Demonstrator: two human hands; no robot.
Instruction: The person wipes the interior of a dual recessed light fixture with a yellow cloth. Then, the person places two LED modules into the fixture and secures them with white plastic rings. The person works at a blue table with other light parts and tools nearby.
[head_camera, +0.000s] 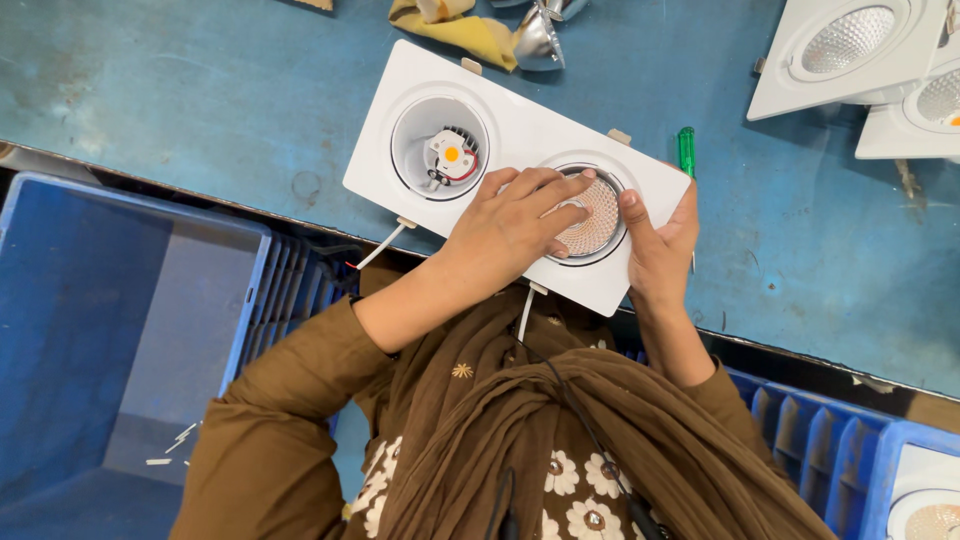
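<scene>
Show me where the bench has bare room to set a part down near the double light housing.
Bare blue bench lies left of the white double housing. Another free patch sits right of the green screwdriver, below the finished fixtures. It is crowded along the top edge by the yellow cloth and silver reflectors, and at the near edge, where the left hand and right hand are on the housing.

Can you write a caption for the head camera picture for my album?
Left hand presses a faceted reflector into a white twin downlight housing; right hand steadies its edge.
</scene>
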